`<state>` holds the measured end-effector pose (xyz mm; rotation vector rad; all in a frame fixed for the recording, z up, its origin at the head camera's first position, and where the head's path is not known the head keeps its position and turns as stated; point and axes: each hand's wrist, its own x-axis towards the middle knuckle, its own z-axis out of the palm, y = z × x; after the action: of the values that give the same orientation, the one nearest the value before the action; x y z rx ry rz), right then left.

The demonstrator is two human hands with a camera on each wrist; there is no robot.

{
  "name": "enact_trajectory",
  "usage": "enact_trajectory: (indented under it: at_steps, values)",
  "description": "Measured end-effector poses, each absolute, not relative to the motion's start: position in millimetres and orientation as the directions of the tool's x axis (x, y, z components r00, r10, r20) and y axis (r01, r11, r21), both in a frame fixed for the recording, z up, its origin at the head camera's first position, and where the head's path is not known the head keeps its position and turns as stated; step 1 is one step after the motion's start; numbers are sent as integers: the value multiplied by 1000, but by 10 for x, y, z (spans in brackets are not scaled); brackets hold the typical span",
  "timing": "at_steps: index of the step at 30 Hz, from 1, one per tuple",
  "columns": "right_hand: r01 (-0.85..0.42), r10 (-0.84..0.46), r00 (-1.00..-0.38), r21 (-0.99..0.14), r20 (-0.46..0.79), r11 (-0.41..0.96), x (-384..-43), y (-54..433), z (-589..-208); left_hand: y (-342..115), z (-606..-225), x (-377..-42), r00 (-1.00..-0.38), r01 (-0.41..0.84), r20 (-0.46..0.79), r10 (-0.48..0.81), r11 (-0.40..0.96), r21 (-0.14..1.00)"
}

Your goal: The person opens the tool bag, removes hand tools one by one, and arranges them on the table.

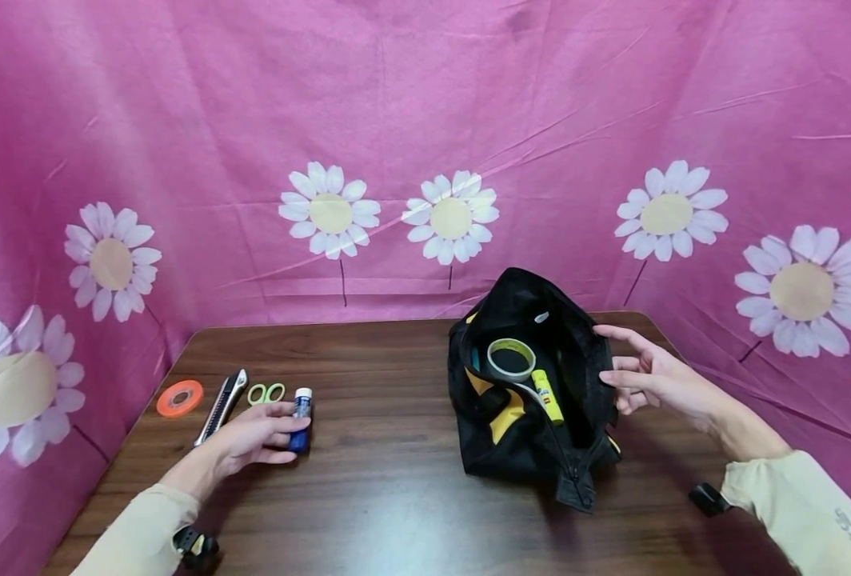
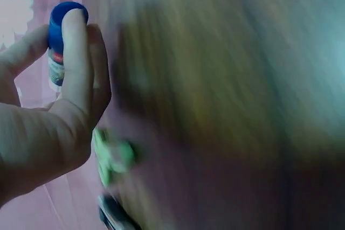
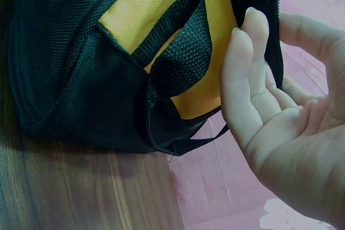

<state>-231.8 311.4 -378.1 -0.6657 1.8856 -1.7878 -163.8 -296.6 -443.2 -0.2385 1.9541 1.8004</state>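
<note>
My left hand (image 1: 256, 438) grips a blue glue stick (image 1: 300, 424) with a white end above the left side of the table. The left wrist view shows the blue end of the glue stick (image 2: 69, 25) between thumb and fingers. On the right, a black and yellow tool bag (image 1: 493, 448) stands with its mouth spread. My right hand (image 1: 659, 380) pinches the bag's right rim; in the right wrist view, fingers press beside the zip edge (image 3: 276, 41). A roll of tape (image 1: 496, 366) and a yellow glue stick (image 1: 548, 398) lie inside the bag.
Left of the glue stick are green-handled scissors (image 1: 274, 392), partly hidden by the left hand, a utility knife (image 1: 225, 400) and an orange tape roll (image 1: 180, 398). A pink flowered cloth (image 1: 397, 96) hangs behind the wooden table (image 1: 382, 496). The bag's strap (image 3: 186, 52) loops outward.
</note>
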Motion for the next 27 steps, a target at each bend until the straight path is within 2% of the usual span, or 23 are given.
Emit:
enact_trajectory:
  at_steps: [13,27]
  values:
    - [-33,-646,-763,-999,1,38,-2342,3130,-3764,-3271,-4480,-1526,-891,-432,-451,47,211,877]
    - [-22,-639,-769,-998,-15,50,-2344,3106,-3762,-3292,-4467,-1550,-903,-415,-430,27,212,885]
